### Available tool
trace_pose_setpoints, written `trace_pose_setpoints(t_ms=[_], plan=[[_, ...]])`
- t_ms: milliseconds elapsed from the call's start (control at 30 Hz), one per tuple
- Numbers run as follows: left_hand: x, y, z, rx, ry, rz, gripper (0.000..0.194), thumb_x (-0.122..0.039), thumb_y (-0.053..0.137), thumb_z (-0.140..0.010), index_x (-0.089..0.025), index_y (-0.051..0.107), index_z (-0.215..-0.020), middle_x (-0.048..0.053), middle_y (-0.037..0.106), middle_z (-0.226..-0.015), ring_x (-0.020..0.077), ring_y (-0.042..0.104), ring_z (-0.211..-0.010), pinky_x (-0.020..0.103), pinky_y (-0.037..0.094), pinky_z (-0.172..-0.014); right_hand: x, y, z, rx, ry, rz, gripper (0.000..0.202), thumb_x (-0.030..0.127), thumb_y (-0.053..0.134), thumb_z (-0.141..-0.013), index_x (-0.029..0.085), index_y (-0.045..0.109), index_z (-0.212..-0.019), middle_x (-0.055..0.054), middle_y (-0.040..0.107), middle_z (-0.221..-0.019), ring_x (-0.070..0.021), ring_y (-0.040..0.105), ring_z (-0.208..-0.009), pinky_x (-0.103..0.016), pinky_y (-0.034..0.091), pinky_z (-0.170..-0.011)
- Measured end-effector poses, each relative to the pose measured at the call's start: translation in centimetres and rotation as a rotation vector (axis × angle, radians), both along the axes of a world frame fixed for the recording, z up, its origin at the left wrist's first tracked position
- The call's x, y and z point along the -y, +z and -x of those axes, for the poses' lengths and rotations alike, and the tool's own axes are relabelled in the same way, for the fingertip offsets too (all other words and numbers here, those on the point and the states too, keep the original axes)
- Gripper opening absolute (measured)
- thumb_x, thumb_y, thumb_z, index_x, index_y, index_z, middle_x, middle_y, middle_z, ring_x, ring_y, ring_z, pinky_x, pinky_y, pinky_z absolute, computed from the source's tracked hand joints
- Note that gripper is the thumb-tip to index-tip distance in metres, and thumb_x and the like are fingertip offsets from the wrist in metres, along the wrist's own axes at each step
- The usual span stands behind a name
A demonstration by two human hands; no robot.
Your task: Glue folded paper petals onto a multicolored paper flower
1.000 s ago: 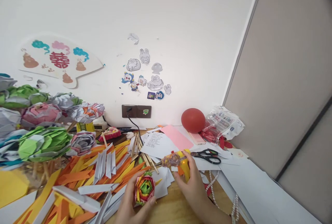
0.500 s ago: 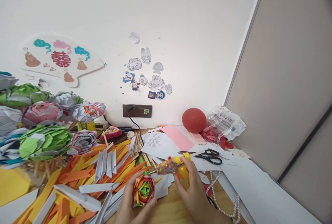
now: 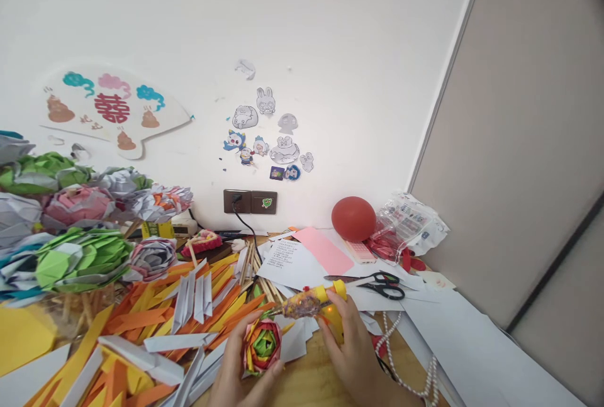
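1. The left hand (image 3: 233, 360) cups the flower (image 3: 264, 344) above the bare near part of the table (image 3: 302, 385). Its thumb and fingers are part-curled, open about as wide as the flower and touching its sides. This grip probably steadies it while leaving its layered front and upper rim uncovered.
2. The right hand (image 3: 349, 347) is closed around the grip of the glue gun (image 3: 306, 303). Whether a finger presses the trigger, I cannot tell. The gun lies almost level, its nozzle pointing left at the flower's upper rim; contact between them is unclear. Holding it from the right seems to leave the nozzle clear of the palm.
3. The beads (image 3: 389, 338) lie right of the right hand, apart from the flower.
4. Folded strips (image 3: 136, 322) spread across the left side, seemingly within the left hand's reach. Sticks (image 3: 245, 262) lie beyond the flower, partly behind the gun.
5. The scissors (image 3: 389, 290) rest on paper beyond the right hand, handles to the right, perhaps for easy pickup.
6. Finished-looking blooms (image 3: 85, 259) stand raised at the left, apparently on stems, which likely spares their petals from being flattened.
7. Farther back, the balloon (image 3: 353, 218) sits against the wall (image 3: 353, 80). A cord (image 3: 248, 224) runs from the socket (image 3: 237, 200) down to the table.
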State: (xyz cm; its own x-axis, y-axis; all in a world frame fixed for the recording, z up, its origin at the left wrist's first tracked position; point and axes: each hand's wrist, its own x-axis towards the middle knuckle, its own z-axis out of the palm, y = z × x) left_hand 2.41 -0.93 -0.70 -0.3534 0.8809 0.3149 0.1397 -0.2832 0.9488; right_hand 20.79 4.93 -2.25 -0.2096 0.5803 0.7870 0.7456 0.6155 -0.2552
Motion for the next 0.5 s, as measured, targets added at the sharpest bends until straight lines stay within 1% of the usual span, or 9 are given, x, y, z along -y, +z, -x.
trace_pose_setpoints(t_ms=[133,300,367,467,500], plan=[[0.0,0.0,-0.1,-0.01,0.016,-0.005,0.053,-0.051,0.062,-0.067,-0.024,0.048,-0.11,0.006,0.058,-0.114,0.0269,0.056,-0.105,0.034,0.047,-0.088,0.1,0.5,0.1,0.004,0.002,-0.043,0.042,0.018,0.04,-0.087,0.023,0.033,-0.128,-0.012,0.056,-0.116,-0.0251,0.059,-0.103,-0.039,0.054,-0.079],[-0.2,-0.3,0.4,-0.007,0.015,-0.006,0.052,-0.051,0.061,-0.068,-0.025,0.047,-0.112,0.006,0.058,-0.116,0.027,0.056,-0.106,0.034,0.047,-0.089,0.5,1.8,0.2,0.015,0.011,-0.106,0.04,0.013,0.038,-0.086,0.023,0.036,-0.125,-0.011,0.06,-0.099,-0.0233,0.064,-0.085,-0.034,0.056,-0.065],[-0.3,-0.3,0.8,-0.026,-0.025,0.016,0.052,-0.049,0.062,-0.069,-0.024,0.046,-0.113,0.007,0.058,-0.117,0.027,0.055,-0.108,0.035,0.047,-0.09,0.5,2.0,0.2,0.029,0.007,-0.131,0.039,0.011,0.038,-0.085,0.022,0.038,-0.123,-0.01,0.06,-0.094,-0.0227,0.064,-0.082,-0.033,0.055,-0.062],[-0.1,-0.1,1.2,-0.059,-0.105,0.04,0.051,-0.046,0.064,-0.069,-0.024,0.048,-0.111,0.008,0.059,-0.116,0.0273,0.056,-0.109,0.035,0.047,-0.091,0.1,1.9,0.1,0.05,-0.033,-0.142,0.038,0.011,0.04,-0.084,0.022,0.041,-0.12,-0.01,0.06,-0.093,-0.0233,0.063,-0.082,-0.033,0.054,-0.062],[0.0,0.0,1.1,-0.056,-0.096,0.022,0.05,-0.046,0.064,-0.068,-0.024,0.049,-0.111,0.007,0.06,-0.116,0.0277,0.056,-0.109,0.036,0.046,-0.093,-0.1,1.8,0.1,0.054,-0.064,-0.13,0.038,0.012,0.04,-0.083,0.022,0.042,-0.12,-0.01,0.06,-0.094,-0.0238,0.062,-0.083,-0.034,0.054,-0.062]])
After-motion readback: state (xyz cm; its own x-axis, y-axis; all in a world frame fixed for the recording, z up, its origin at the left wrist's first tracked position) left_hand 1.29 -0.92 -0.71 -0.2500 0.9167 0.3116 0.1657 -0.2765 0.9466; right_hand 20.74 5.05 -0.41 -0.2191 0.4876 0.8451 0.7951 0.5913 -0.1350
